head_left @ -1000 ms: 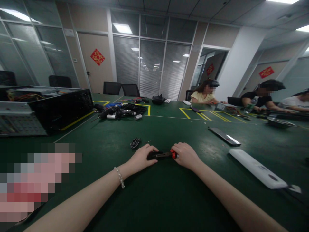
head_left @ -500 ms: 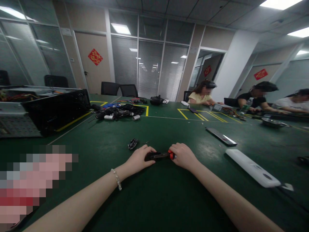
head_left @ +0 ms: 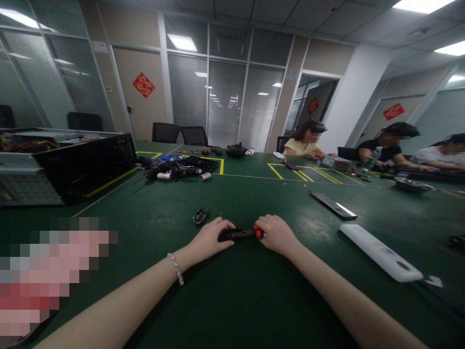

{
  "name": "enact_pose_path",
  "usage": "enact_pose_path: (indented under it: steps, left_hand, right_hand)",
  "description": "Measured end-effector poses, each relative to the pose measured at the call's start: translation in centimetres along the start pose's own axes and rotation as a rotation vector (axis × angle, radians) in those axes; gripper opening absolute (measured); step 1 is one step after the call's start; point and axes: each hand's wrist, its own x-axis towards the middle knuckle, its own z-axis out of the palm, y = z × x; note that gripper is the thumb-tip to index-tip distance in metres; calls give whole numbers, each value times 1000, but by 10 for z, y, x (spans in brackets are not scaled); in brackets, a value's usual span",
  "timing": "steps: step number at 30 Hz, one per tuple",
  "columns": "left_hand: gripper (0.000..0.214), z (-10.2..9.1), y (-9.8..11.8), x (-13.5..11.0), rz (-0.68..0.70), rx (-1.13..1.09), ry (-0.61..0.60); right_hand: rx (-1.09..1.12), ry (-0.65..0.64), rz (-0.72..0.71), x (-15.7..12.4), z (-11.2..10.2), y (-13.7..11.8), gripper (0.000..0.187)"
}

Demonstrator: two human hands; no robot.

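Observation:
My right hand (head_left: pixel 274 233) is closed around the red handles of a pair of pliers (head_left: pixel 246 233), just above the green table in front of me. The dark jaws point left and meet a small black part (head_left: pixel 225 235). Thumb and fingers of my left hand (head_left: pixel 209 238) grip that black part, whose kind I cannot make out. Where jaws and part touch is too dark to see clearly. Just beyond my left hand lies a small dark metallic piece (head_left: pixel 200 216), with a thin sliver beside it.
An opened computer case (head_left: pixel 94 165) stands at left. Behind are a power drill (head_left: pixel 154 170) and a heap of black parts. To the right lie a phone (head_left: pixel 333 205), a white power strip (head_left: pixel 379 252) and a metal bowl (head_left: pixel 413 184). Several people sit at the far right.
Almost nothing differs: both hands, the pliers and the black part hold the same position. The view has shifted very slightly.

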Motion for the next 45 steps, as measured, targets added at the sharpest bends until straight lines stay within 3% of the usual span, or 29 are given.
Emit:
enact_pose_path:
  steps: [45]
  left_hand:
    - [32, -2, 3, -1, -16, 1, -19]
  right_hand:
    - [9, 2, 6, 0, 2, 0, 14]
